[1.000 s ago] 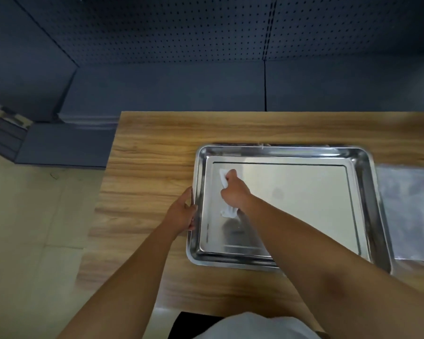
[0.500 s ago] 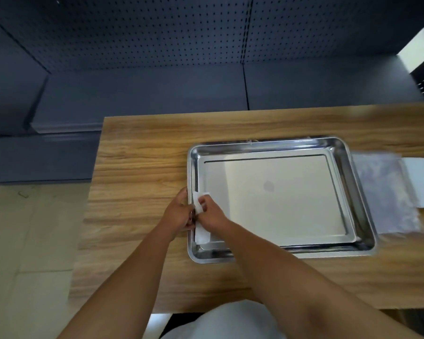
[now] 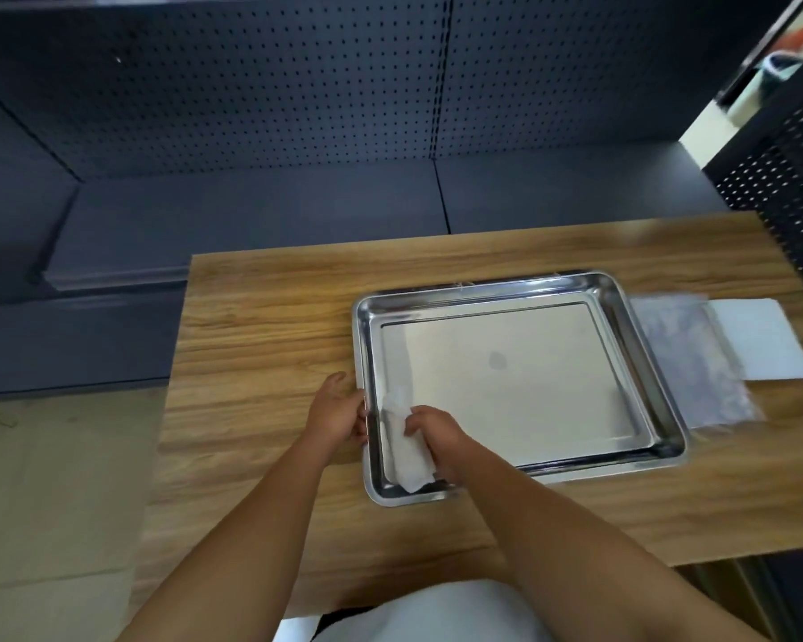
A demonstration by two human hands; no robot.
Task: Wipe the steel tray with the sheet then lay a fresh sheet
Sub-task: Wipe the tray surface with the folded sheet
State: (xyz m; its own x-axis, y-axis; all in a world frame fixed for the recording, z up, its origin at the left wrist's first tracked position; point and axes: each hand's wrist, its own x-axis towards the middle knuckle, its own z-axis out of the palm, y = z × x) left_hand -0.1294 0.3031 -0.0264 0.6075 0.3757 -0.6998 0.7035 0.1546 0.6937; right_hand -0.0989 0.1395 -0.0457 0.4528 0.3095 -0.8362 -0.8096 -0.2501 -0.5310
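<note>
Steel tray (image 3: pixel 659 359): desk's right half; left hand (image 3: pixel 337 412), grip closed on left rim, likely steadying. Right hand (image 3: pixel 436 433), grip closed around crumpled sheet (image 3: pixel 406 449), wiping near-left corner.

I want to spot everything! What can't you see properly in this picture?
Head view only:
- right hand: fingers hidden under the crumpled sheet.
- steel tray: near-left floor covered by sheet and hand.
- clear bag: contents blurred.
- grey spot: stain or reflection, unclear.
</note>
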